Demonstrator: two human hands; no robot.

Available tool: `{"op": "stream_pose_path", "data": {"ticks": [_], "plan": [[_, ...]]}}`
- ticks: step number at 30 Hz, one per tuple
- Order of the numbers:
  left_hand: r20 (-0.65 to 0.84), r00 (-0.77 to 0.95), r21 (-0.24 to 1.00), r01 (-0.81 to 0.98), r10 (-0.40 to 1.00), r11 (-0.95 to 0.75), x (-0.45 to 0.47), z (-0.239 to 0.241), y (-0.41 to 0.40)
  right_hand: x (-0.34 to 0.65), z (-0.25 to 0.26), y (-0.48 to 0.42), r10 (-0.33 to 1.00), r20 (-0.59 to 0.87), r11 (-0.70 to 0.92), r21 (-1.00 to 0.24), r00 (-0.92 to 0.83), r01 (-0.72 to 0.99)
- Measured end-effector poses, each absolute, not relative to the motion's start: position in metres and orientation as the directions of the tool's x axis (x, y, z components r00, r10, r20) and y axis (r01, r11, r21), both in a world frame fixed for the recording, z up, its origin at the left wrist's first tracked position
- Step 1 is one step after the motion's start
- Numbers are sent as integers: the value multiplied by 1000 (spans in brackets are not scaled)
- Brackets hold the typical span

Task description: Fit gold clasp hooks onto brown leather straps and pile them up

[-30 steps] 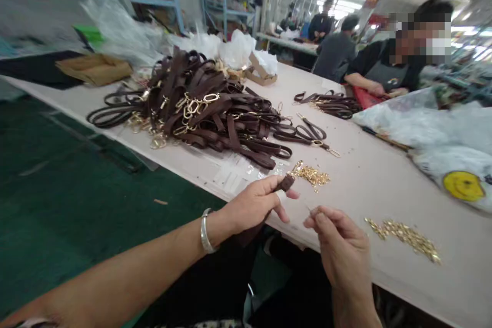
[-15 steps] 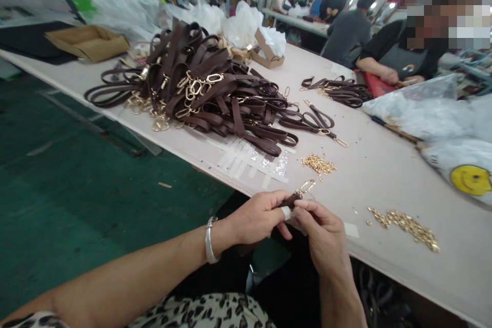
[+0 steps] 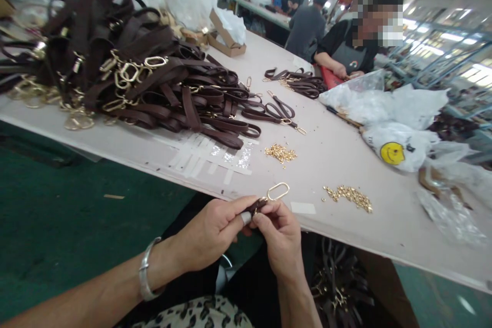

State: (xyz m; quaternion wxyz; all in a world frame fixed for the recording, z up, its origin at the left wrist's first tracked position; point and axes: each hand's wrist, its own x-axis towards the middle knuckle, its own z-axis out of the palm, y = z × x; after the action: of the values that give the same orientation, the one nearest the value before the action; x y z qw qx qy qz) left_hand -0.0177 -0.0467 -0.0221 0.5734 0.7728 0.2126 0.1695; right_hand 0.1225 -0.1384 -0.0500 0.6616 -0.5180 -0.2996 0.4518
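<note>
Brought together at the near edge of the table [image 3: 315, 164], your left hand [image 3: 209, 236] and right hand [image 3: 282, 238] pinch one dark brown strap [image 3: 257, 206], its end carrying one long, oval gold ring [image 3: 277, 185], with two piles of small gold pieces [image 3: 280, 153] beyond and one large heap of brown straps [image 3: 188, 107] leftward.

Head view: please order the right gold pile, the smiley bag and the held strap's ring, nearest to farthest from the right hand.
1. Ring, just beyond the fingers.
2. Gold pile, to the right.
3. Smiley bag, farther back, right.
</note>
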Motion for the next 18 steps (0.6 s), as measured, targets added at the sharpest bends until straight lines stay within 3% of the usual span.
{"op": "stream_pose_path", "data": {"ticks": [4,14,18], "plan": [[19,853,967,118,522,-227,-15,-18,-53,131,-55,-146,895,-66,43,-971,440,-234],[113,841,918,116,529,-380,-15,-22,-62,120,-48,-143,849,-81,11,-985,522,-171],[32,842,955,134,539,-265,-17,-25,-59,136,-42,-150,866,6,-41,-996,500,82]]}}
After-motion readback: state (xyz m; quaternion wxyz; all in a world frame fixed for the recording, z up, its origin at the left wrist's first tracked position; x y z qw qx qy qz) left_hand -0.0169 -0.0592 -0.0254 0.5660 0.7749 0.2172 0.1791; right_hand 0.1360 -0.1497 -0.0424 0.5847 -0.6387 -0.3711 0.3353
